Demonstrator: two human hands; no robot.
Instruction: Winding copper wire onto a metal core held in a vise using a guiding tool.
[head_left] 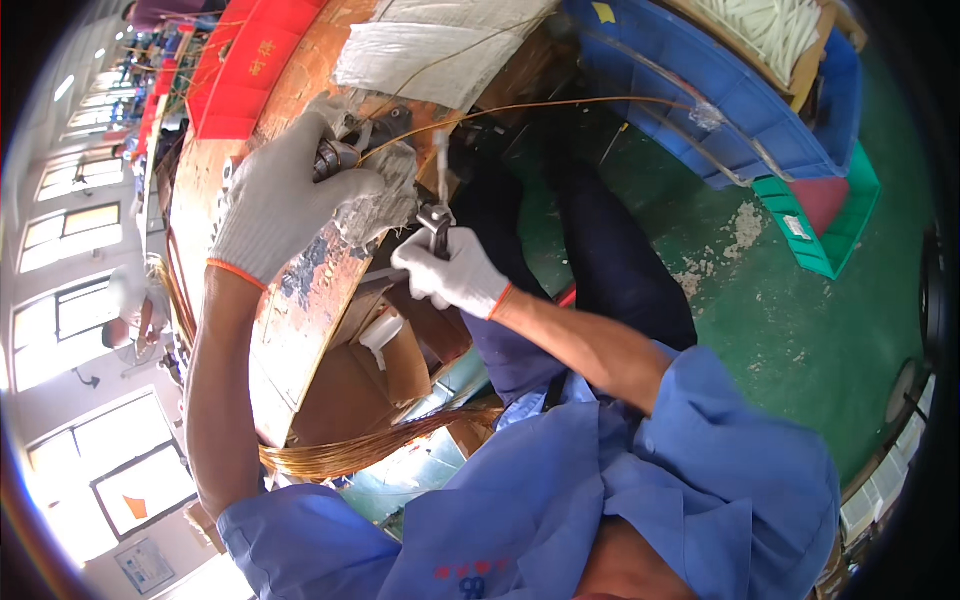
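My left hand point(285, 195), in a white knit glove with an orange cuff, is closed around a shiny rounded metal piece point(336, 158) at the bench. From beside that piece a thin copper-coloured wire point(520, 106) runs off to the right. A crumpled grey cloth point(385, 195) lies under and beside the hand. My right hand point(455, 272), gloved alike, is closed around a small metal hand tool with a dark lever point(437, 225). The tool's narrow, pale end points up and away; its exact kind is hard to make out. It is held apart from the left hand, just off the bench edge.
The worn wooden bench point(275, 360) carries a red bin point(238, 75) and a white woven sheet point(430, 50). A copper wire bundle point(380, 447) hangs near me, below cardboard boxes point(405, 365). Blue point(690, 110) and green point(830, 230) crates stand right. Another person point(135, 305) is far left.
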